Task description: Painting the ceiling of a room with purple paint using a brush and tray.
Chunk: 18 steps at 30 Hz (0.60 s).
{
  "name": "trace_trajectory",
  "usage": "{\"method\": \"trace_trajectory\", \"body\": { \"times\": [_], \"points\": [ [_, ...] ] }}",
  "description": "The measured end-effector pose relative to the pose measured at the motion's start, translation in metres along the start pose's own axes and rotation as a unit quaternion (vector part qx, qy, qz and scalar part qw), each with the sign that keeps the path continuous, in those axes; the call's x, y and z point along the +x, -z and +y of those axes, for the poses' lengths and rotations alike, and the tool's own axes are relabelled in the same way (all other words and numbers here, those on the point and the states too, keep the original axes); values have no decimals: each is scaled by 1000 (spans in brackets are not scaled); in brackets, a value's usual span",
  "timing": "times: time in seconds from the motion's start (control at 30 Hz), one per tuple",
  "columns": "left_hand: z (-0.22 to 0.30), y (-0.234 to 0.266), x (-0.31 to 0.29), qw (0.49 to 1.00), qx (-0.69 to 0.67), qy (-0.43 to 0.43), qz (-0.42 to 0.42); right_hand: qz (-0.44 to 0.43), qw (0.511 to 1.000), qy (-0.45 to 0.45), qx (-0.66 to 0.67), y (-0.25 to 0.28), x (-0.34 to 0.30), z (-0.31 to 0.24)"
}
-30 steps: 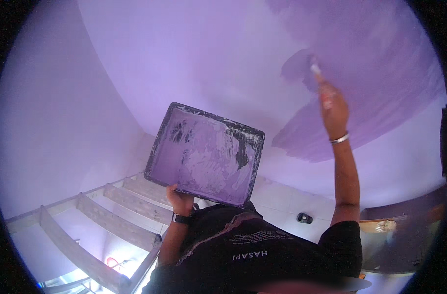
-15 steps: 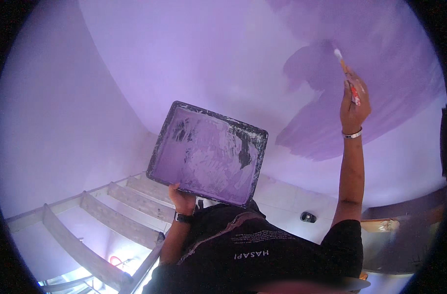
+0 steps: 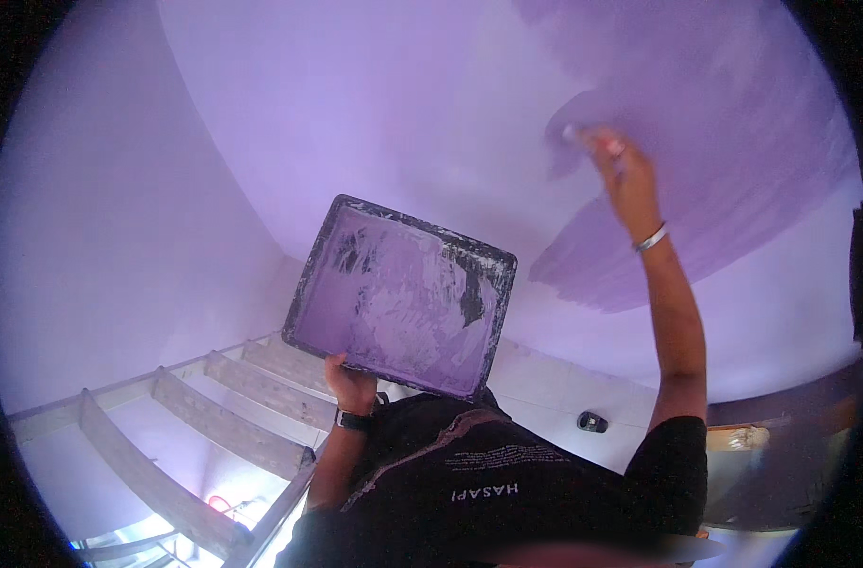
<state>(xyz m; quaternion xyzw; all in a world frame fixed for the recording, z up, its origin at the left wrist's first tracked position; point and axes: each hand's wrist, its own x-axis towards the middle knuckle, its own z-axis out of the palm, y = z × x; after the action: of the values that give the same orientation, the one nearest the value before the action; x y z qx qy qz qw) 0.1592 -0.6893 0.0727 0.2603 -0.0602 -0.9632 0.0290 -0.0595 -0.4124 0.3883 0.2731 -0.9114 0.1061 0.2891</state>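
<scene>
My left hand (image 3: 352, 386) grips the near edge of a black paint tray (image 3: 403, 293), thumb over its rim. Purple paint coats the tray's inside, with streaks and a few bare black patches. Up at the right, my right hand (image 3: 628, 180) is closed round a paintbrush (image 3: 609, 145) with a red part on its handle, blurred by motion. The pale bristle end points left, at the border of a darker purple painted patch (image 3: 696, 218) on the lilac wall (image 3: 450, 123). Whether the bristles touch the wall is hard to tell.
A ladder-like wooden frame with broad slats (image 3: 228, 417) stands at lower left, bright light below it. A small dark object (image 3: 592, 420) lies on the pale floor (image 3: 545, 388). Brown furniture (image 3: 772, 464) is at lower right. Another wall (image 3: 100, 218) meets this one at left.
My right hand has swung left and slightly down with the paintbrush, which now tilts more sideways. The tray and my left hand have stayed in place.
</scene>
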Motion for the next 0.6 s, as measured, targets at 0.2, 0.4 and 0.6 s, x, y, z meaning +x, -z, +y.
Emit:
{"method": "trace_trajectory", "body": {
  "times": [0.2,0.4,0.6],
  "points": [
    [4,1,-4,1000,-15,-7,-18,163,959,156,-173,41,48,-12],
    [2,4,5,999,-24,4,-23,-124,989,42,-74,-50,-35,8],
    [-2,-5,10,1000,-19,9,-7,-48,997,-58,23,-23,11,34]
  ]
}}
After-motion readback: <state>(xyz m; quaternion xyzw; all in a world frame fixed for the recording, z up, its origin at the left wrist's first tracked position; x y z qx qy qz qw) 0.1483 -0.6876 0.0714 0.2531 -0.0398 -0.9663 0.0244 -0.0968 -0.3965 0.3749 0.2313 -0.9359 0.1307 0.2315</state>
